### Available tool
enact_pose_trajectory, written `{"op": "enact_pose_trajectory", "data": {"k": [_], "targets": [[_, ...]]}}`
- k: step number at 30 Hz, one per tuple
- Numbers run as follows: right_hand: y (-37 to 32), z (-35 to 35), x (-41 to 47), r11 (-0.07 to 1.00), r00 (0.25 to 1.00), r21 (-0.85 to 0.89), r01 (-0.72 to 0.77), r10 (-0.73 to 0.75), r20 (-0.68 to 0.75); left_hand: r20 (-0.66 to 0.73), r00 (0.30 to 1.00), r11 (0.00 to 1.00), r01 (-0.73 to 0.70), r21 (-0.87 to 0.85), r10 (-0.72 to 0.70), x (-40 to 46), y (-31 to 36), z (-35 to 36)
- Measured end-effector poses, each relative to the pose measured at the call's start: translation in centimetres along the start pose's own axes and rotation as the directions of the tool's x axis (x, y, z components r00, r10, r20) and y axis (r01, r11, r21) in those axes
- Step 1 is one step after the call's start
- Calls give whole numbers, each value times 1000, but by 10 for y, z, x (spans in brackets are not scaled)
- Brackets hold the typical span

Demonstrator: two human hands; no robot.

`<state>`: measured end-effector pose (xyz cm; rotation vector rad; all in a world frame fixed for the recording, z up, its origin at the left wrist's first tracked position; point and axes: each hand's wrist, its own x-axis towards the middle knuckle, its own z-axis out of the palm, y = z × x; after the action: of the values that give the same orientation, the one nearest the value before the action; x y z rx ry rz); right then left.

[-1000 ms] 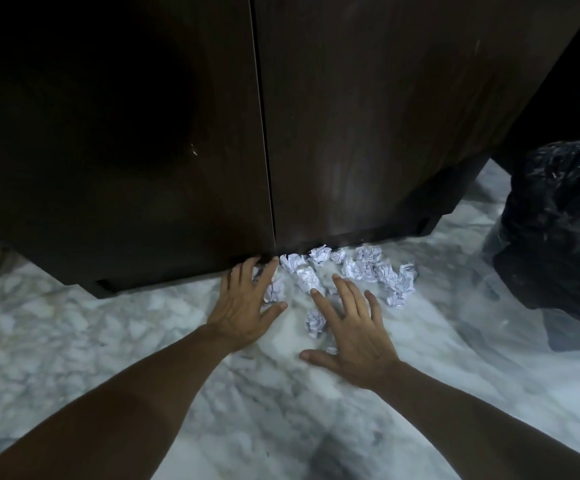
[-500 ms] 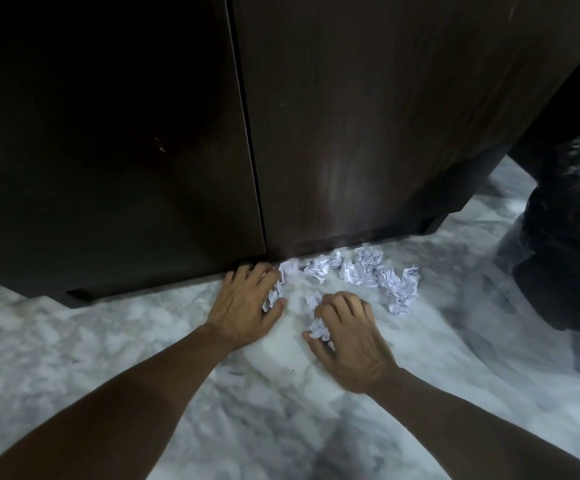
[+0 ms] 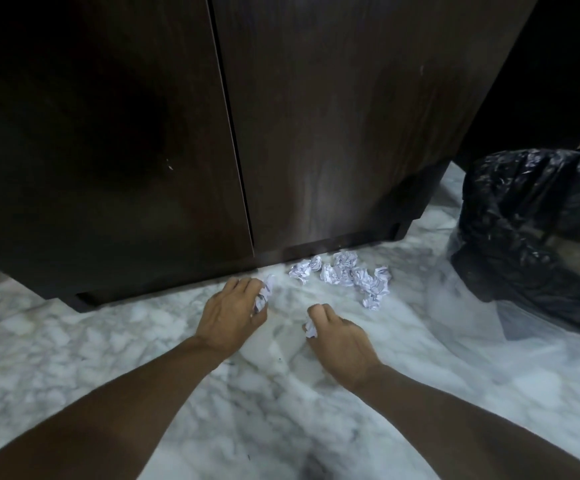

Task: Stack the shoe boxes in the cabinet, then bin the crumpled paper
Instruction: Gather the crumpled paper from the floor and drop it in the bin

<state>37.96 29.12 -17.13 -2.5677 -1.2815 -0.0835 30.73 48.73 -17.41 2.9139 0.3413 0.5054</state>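
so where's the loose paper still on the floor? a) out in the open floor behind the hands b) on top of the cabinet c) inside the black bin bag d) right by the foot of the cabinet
d: the loose paper lies on the marble floor right by the foot of the cabinet, left of the bin bag.

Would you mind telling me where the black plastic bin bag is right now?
The black plastic bin bag sits at the head view's right edge, on the white marble floor, right of the dark wooden cabinet.
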Motion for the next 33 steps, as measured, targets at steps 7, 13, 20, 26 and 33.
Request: {"op": "enact_pose_trajectory", "data": {"k": [7,13,20,26,33], "targets": [[-1,-116,-4,952,985,289,-98,134,-106,-150,988,973,-53,-225,19,36,74,-60],[29,-229,-20,920,856,376,-106,277,-437,-289,957,895,-137,-424,10,99,178,-114],[131,-282,-56,734,595,491,-469,673,-439,-176,982,811,-154,-564,64,138,298,-132],[168,-290,-85,541,552,543,-642,818,-162,200,958,821,-59,-568,207,141,341,-112],[167,-300,-88,586,544,514,-627,801,-249,168,980,899,-25,-436,109,139,334,-111]]}}
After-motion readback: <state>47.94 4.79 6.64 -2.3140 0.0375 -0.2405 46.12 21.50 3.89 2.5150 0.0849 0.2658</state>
